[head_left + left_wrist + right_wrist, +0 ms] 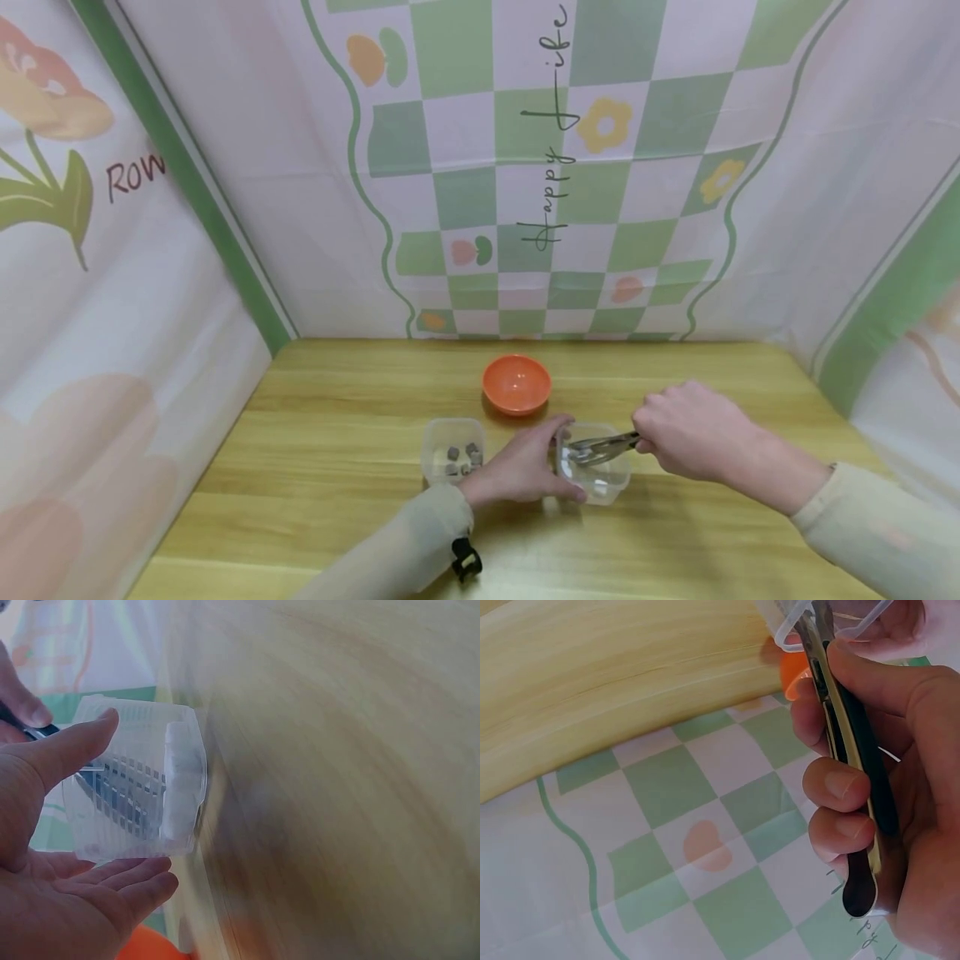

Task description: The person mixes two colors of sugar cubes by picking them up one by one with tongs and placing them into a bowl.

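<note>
Gripping metal tongs (602, 448), the right hand (697, 429) angles them from two o'clock into a clear container (617, 478) held by the left hand (521, 467), an orange bowl (517, 385) toward eleven o'clock. Likely light, slick plastic wants opposite-wall support; springy tongs, a mid-handle squeeze.

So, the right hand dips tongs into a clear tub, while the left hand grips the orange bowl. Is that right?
Not quite: the left hand grips that same tub, not the orange bowl, as the head view shows. The rest stands.
</note>
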`<state>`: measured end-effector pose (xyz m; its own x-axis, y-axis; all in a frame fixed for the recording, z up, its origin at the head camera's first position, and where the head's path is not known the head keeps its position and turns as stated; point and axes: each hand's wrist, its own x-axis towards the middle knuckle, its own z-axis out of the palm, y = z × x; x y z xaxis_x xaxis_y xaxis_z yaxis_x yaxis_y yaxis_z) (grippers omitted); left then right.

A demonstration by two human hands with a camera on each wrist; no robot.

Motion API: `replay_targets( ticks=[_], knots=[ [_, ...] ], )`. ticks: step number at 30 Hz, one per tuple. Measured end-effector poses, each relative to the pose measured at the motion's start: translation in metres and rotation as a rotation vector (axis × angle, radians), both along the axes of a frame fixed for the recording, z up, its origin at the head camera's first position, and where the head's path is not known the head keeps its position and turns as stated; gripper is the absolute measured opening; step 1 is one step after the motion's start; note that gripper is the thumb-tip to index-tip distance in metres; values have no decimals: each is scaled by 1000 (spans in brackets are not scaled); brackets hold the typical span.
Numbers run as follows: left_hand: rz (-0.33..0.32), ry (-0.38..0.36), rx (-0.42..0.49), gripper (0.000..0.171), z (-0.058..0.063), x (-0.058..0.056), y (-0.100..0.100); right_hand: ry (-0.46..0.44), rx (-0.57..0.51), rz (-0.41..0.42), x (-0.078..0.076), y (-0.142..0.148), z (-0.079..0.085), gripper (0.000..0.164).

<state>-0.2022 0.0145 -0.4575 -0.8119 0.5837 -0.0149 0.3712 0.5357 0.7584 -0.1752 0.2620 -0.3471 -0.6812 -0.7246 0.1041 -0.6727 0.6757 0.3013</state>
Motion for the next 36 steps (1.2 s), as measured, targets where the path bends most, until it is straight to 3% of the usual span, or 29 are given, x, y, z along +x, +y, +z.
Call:
replay_targets(
  ticks=[24,36],
  knots=[
    [-16,-11,5,110,0,0,1,-26,-45,3,9,12,9,47],
    [-22,-1,12,110,0,0,1,-10,-77,-4,15,19,15,41]
  ],
)
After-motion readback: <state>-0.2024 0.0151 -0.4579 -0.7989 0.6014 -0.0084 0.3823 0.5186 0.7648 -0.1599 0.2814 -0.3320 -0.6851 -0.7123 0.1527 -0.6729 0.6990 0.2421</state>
